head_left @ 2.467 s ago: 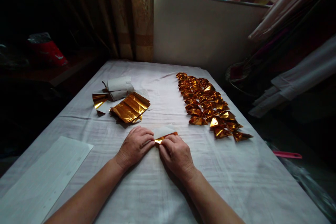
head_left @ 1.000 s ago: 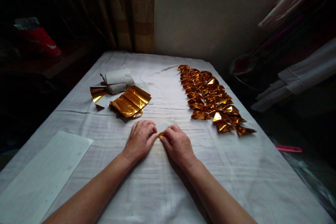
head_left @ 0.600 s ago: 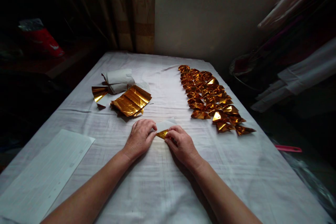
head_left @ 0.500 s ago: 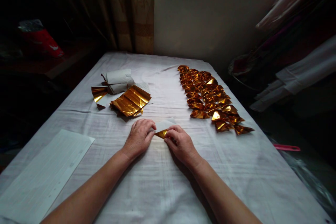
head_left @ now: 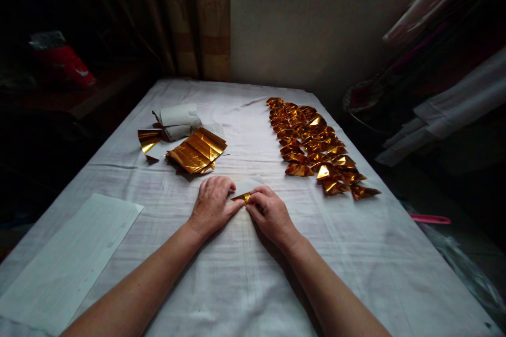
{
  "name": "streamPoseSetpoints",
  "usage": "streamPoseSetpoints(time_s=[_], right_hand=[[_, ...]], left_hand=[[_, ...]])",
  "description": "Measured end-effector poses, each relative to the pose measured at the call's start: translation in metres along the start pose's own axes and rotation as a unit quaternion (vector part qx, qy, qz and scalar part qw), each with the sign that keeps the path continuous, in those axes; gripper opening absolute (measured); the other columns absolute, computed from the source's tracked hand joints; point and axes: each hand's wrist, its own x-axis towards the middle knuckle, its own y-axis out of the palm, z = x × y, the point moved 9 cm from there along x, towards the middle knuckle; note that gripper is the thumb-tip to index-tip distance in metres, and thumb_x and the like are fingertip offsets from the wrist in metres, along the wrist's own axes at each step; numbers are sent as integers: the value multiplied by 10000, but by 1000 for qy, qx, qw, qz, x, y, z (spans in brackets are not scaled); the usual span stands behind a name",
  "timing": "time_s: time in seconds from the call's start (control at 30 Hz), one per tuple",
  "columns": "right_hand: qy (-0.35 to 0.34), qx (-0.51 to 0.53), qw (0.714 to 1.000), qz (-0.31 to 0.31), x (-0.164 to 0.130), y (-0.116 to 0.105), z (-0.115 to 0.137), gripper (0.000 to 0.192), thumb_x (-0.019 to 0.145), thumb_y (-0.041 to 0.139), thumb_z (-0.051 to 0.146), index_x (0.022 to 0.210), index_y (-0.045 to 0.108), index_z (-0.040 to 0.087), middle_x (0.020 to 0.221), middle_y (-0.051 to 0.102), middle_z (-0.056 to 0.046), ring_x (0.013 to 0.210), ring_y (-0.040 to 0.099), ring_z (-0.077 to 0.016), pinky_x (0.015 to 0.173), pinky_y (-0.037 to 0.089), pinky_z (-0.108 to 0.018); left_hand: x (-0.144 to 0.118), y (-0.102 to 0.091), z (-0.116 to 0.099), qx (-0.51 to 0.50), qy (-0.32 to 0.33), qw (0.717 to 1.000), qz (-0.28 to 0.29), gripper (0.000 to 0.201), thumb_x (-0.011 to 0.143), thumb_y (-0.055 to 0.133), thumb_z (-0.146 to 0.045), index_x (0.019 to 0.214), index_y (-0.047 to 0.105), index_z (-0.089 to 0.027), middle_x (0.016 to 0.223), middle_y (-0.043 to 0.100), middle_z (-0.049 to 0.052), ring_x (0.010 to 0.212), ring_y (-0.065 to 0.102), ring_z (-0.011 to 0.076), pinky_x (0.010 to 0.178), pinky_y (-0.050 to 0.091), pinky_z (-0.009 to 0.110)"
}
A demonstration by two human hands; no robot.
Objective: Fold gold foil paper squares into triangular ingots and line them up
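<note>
Centre frame, on the white cloth: left hand and right hand meet, fingertips pinched on a small gold foil sheet. Judged feather-light, thin, slippery, creasing permanently; best gripped at corners and fold edges

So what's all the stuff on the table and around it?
Foil piece: one, gold with a white back, pinched between both hands.
Folded gold shapes: many, gold, in rows on the table's right.
Foil stack: one pile, gold, left of centre.
Loose foil: one, gold, left of the stack.
White wad: one, behind the stack.
Paper sheet: one, white, near left corner.
Tablecloth: one, white.
Curtain: brownish, behind.
Left hand: grip on the foil piece.
Right hand: same.
</note>
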Motion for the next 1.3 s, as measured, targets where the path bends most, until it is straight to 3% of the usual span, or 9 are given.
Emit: streamPoseSetpoints(time_s=[0.3, 0.5, 0.67, 0.8, 1.03, 1.3], right_hand=[[0, 16, 1000, -7, 0, -3, 3, 101, 847, 603, 143, 788, 648, 212, 933, 655, -45, 862, 622, -168, 808, 511, -286], [24, 14, 995, -95, -2, -39, -20, 167, 847, 518, 147, 891, 661, 224, 938, 669, -55, 902, 637, -192, 836, 518, -324], [18, -42, 998, -32, -2, -41, -25, 334, 706, 502, 51, 926, 677, 231, 998, 684, -45, 971, 623, -208, 906, 493, -363], [19, -85, 996, 2, -2, -37, -18, 347, 722, 576, 97, 1025, 678, 232, 1054, 673, -50, 1020, 596, -222, 927, 469, -379], [24, -86, 995, 33, -1, -32, -16, 340, 756, 644, 138, 1078, 687, 238, 995, 669, -34, 956, 601, -201, 876, 478, -344], [11, -76, 996, 35, -1, -32, -17, 348, 783, 646, 123, 1092, 703, 272, 1012, 659, -29, 957, 611, -185, 853, 494, -320]], left_hand=[[0, 0, 4, -44, -4, 999, 9, 57, 863, 635, -241, 910, 603, -238, 1039, 640, 21, 1044, 536, 228, 955, 382, 407], [-1, -3, 0, -41, 28, 999, -11, 125, 885, 611, -216, 907, 714, -283, 1066, 649, 26, 1046, 551, 228, 954, 389, 422], [-4, -11, -11, 0, 81, 996, -35, 133, 903, 596, -255, 904, 727, -278, 1123, 652, 53, 1097, 538, 257, 1020, 345, 480], [-6, -11, -25, 29, 127, 991, -13, 130, 867, 657, -348, 941, 703, -251, 1058, 684, 47, 1048, 558, 260, 1009, 336, 477], [-5, -7, -26, 34, 121, 992, 7, 207, 840, 701, -403, 993, 687, -265, 975, 717, 29, 979, 578, 255, 968, 342, 464], [-6, -11, -23, 67, 145, 987, -8, 154, 933, 584, -342, 1040, 676, -281, 1029, 731, 19, 993, 601, 238, 1019, 309, 463]])
